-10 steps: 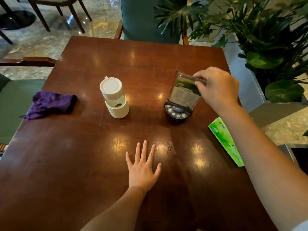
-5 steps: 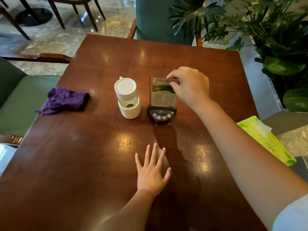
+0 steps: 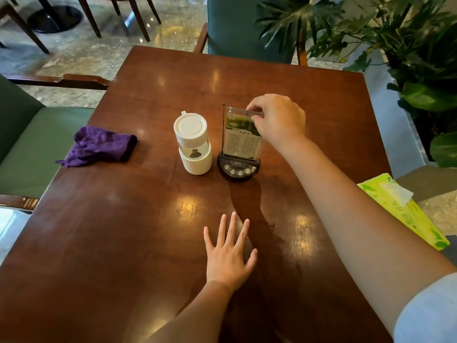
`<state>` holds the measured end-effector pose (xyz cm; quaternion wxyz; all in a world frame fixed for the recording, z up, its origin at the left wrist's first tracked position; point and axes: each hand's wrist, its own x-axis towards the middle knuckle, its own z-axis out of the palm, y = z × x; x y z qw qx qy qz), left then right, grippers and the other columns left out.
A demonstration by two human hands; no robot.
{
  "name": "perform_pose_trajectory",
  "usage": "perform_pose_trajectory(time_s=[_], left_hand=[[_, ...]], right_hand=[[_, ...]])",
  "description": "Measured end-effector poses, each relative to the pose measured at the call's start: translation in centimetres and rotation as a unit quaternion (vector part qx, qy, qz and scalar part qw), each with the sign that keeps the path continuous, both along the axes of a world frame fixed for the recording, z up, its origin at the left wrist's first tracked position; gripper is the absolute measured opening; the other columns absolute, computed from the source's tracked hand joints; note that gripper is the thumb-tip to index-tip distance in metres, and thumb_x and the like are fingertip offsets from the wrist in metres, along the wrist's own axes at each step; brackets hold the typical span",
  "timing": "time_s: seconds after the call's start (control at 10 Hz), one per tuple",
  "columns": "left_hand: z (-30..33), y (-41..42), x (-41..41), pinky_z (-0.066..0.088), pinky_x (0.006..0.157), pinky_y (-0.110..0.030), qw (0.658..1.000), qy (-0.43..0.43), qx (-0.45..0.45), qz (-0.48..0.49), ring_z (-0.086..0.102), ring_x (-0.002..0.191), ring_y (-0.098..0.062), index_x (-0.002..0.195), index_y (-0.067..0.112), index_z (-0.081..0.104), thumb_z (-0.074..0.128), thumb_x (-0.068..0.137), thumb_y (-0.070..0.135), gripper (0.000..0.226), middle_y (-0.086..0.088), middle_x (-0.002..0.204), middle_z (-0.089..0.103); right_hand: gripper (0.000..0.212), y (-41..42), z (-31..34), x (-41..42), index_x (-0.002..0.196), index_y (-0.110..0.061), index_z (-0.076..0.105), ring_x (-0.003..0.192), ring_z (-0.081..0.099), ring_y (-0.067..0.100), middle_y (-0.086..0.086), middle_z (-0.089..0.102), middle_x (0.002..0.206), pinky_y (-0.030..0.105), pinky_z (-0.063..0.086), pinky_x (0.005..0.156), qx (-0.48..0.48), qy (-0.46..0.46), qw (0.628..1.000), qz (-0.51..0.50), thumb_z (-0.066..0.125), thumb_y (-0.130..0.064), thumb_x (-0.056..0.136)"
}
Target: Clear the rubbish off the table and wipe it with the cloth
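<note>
Right hand (image 3: 277, 120) pinches the top edge of the clear menu card holder (image 3: 243, 134), which stands upright in a black call-button base (image 3: 238, 168). Left hand (image 3: 228, 253) lies flat, fingers spread, on the wooden table (image 3: 111, 243). Just left of the holder stands a white dispenser (image 3: 193, 143), perhaps for toothpicks. The purple cloth (image 3: 100, 146) lies crumpled at the table's left edge; a green tissue pack (image 3: 405, 210) sits at the right edge.

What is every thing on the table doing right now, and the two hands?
Purple cloth: crumpled, untouched at the table's left edge.
White cup: upright, lid on.
Menu stand: upright, top pinched by the right hand.
Left hand: flat on the table, fingers spread.
Tissue pack: lying at the right edge.
</note>
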<state>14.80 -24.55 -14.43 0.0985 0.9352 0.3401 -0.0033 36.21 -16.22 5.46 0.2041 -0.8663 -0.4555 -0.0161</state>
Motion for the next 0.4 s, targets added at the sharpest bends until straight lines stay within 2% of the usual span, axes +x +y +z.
perform_pose_trajectory(time_s=[0.2, 0.3, 0.4], left_hand=[[0.0, 0.0, 0.0, -0.001, 0.108, -0.059, 1.000, 0.001, 0.010, -0.008, 0.001, 0.143, -0.023, 0.147, 0.032, 0.016, 0.031, 0.086, 0.062, 0.069, -0.003, 0.156, 0.015], [0.1, 0.1, 0.0, 0.001, 0.108, -0.059, 1.000, -0.021, 0.004, -0.001, 0.003, 0.143, -0.023, 0.147, 0.033, 0.017, 0.032, 0.086, 0.062, 0.069, -0.003, 0.155, 0.017], [-0.1, 0.0, -0.1, 0.002, 0.108, -0.060, 1.000, -0.025, 0.006, 0.005, 0.004, 0.143, -0.023, 0.146, 0.033, 0.018, 0.033, 0.086, 0.061, 0.069, -0.003, 0.155, 0.019]], right_hand=[[0.026, -0.5, -1.0, 0.3, 0.112, -0.027, 0.065, 0.100, 0.057, 0.021, -0.002, 0.065, 0.105, 0.033, 0.044, 0.072, 0.029, -0.019, 0.999, 0.024, 0.052, -0.016, 0.091], [0.032, -1.3, -2.5, -0.6, 0.120, -0.018, 0.060, 0.099, 0.054, 0.026, 0.006, 0.065, 0.104, 0.037, 0.050, 0.066, 0.057, -0.079, 0.994, 0.040, 0.053, -0.010, 0.090], [0.043, -1.7, -3.8, -1.4, 0.130, -0.011, 0.051, 0.109, 0.052, 0.031, 0.013, 0.060, 0.117, 0.044, 0.053, 0.075, 0.054, -0.135, 0.988, 0.054, 0.056, -0.006, 0.088]])
